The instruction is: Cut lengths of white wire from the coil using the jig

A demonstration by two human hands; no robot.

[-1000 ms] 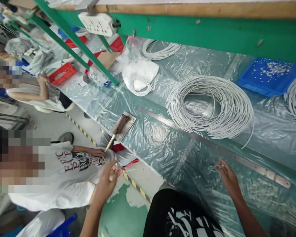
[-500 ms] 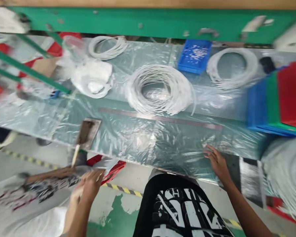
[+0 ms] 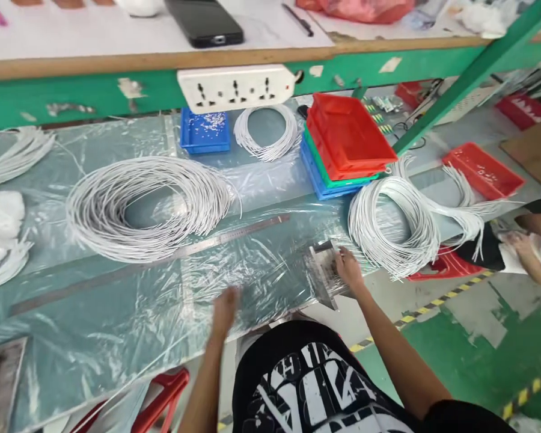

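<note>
A person's bare hands are working at the front edge of a table (image 3: pixel 261 270) covered in clear plastic sheeting. The left hand (image 3: pixel 226 308) is hovering just inside that edge, its fingers apparently drawn in — blur is hiding the grip, so whether it is holding anything cannot be told. A thin white strand (image 3: pixel 117 394) is slanting along the front edge, to the left of this hand. The right hand (image 3: pixel 348 267) is reaching to a metal fixture (image 3: pixel 318 270) that is standing at the front edge; the fingers are narrowly bent at its right side, but whether they are grasping anything cannot be told. Behind the left hand, a steel ruler (image 3: pixel 234 234) is lying lengthwise, passing just in front of a large coil of white wire (image 3: pixel 94 210). Toward the back edge, a blue tray (image 3: pixel 189 141) is holding small white pieces, and a smaller coil (image 3: pixel 242 132) is lying beside it. Farther right, stacked trays (image 3: pixel 342 144) — red over green over blue — are standing near a wire bundle (image 3: pixel 360 222), which is lying by the front edge.
</note>
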